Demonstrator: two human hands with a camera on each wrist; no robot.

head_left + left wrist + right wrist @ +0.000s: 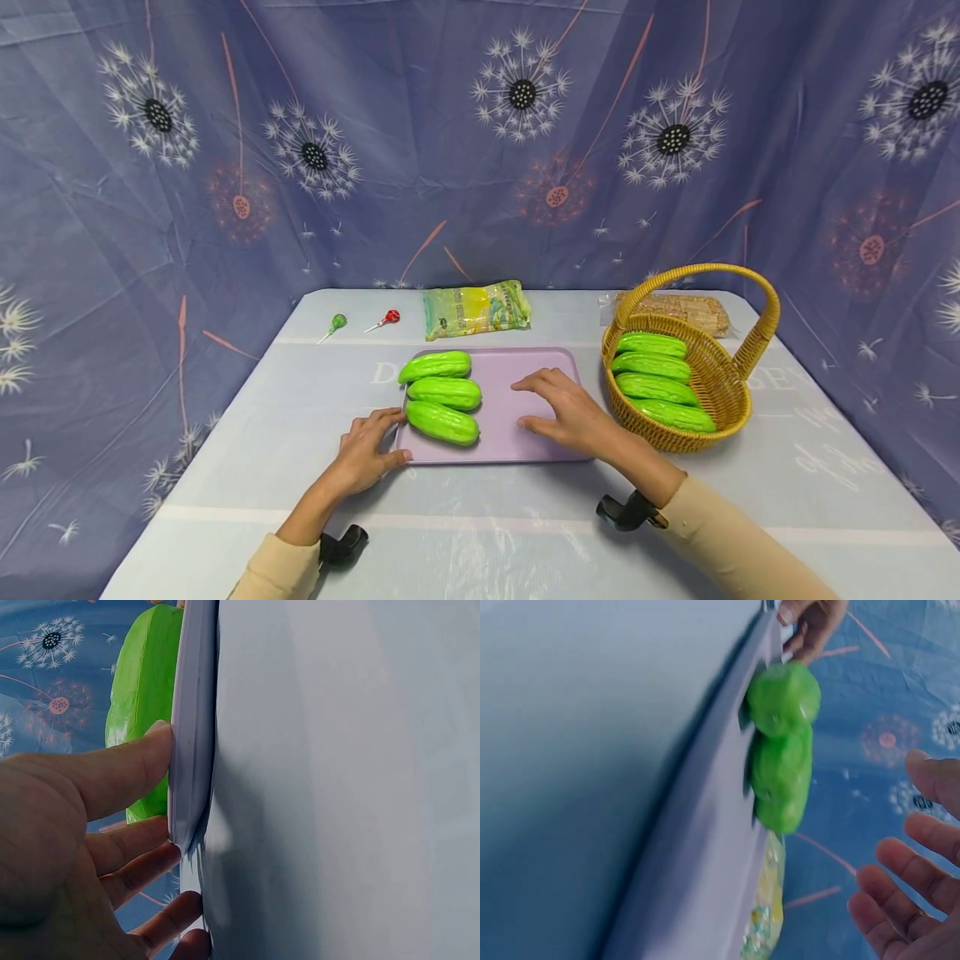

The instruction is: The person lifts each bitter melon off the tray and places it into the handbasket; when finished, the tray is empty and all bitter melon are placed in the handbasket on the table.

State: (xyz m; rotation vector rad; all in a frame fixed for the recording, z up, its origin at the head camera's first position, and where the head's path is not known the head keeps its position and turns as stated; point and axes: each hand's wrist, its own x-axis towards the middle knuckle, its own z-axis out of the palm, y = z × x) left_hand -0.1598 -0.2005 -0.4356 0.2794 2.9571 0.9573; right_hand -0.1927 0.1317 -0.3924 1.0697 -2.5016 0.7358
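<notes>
A lilac tray [525, 437] lies in the middle of the table, with three bumpy green gourds [444, 393] side by side on its left part. My left hand [384, 440] rests at the tray's front left corner, thumb on the front edge and fingers on the left edge. The left wrist view shows its thumb [127, 769] pressing the tray rim [191, 750] beside a gourd [142, 690]. My right hand [542, 407] is spread with straight fingers over the bare right part of the tray and holds nothing. The right wrist view shows those fingers [904, 889] apart from the gourds [781, 750].
A wicker basket [738, 392] with a handle stands right of the tray and holds several more green gourds [654, 388]. Behind the tray lies a yellow-green snack bag [476, 308]; two lollipops [388, 317] lie to its left. A clear packet [693, 310] sits behind the basket.
</notes>
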